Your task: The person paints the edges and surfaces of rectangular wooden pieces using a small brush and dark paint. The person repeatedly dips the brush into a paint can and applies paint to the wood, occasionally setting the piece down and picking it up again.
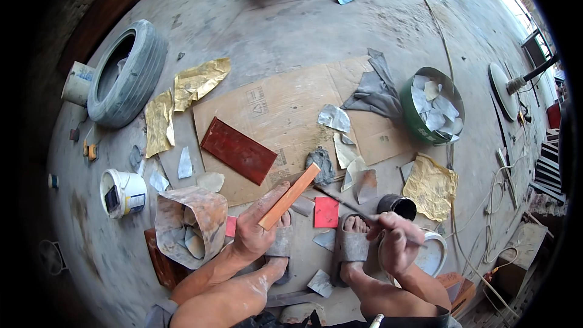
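Observation:
My left hand (254,231) is closed round a flat orange-brown wooden piece (290,197), held tilted with its narrow edge up. In my right hand (398,240) is a thin dark stick-like tool (346,205), gripped between thumb and fingers. Its far tip points toward the wooden piece; whether the two touch I cannot tell. Close to my right hand stands a small black can (397,205). A dark red wooden panel (238,150) lies on the flattened cardboard (297,97) ahead of my left hand. Under the tool lies a red square of paper (326,212) on the floor.
Sandpaper-like scraps surround the cardboard, with yellow sheets (201,84) at left. A torn bag (193,218) and white bucket (123,193) stand left, near a tyre (129,73). A green tub (432,104) of scraps and a grey cloth (373,90) are right. Cables (495,197) cross the floor.

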`<state>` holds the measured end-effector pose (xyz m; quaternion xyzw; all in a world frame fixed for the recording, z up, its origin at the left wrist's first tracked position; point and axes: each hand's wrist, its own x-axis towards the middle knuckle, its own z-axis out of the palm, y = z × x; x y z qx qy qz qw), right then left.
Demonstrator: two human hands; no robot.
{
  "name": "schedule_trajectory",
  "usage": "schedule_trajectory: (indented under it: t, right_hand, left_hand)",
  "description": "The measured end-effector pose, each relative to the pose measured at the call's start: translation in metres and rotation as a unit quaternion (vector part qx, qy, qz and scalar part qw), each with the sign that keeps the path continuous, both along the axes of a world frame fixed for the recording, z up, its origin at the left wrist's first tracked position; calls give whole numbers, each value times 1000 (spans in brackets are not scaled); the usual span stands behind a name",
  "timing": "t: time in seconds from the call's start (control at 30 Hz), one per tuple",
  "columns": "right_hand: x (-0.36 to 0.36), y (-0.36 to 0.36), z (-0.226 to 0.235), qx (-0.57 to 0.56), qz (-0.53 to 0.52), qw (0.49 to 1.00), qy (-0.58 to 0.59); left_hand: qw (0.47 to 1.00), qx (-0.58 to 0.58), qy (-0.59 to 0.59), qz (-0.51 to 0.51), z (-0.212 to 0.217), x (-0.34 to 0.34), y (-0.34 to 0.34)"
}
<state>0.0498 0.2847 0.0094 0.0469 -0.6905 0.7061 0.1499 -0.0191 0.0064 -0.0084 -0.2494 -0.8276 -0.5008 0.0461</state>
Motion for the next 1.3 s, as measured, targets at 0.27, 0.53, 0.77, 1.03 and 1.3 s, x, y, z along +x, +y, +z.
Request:
schedule_trajectory:
  t: [0.27,0.53,0.77,1.03,1.3]
  right_hand:
    - [-18,-12,-1,177,41,969,169]
    - [-18,-13,-1,207,45,964,159]
    - [-16,-11,6,194,116,959,170]
    - [-20,-10,-5,202,48,964,167]
    - [-24,-4,4,187,6,972,144]
  left_hand:
    - [999,50,-12,-15,-7,3,-5]
    - [1000,30,5,-4,-4,3,-6]
    - [999,26,45,3,-7,2,-5]
    - [998,61,13,-5,-4,3,-4]
    - [998,65,11,8,0,5,-1]
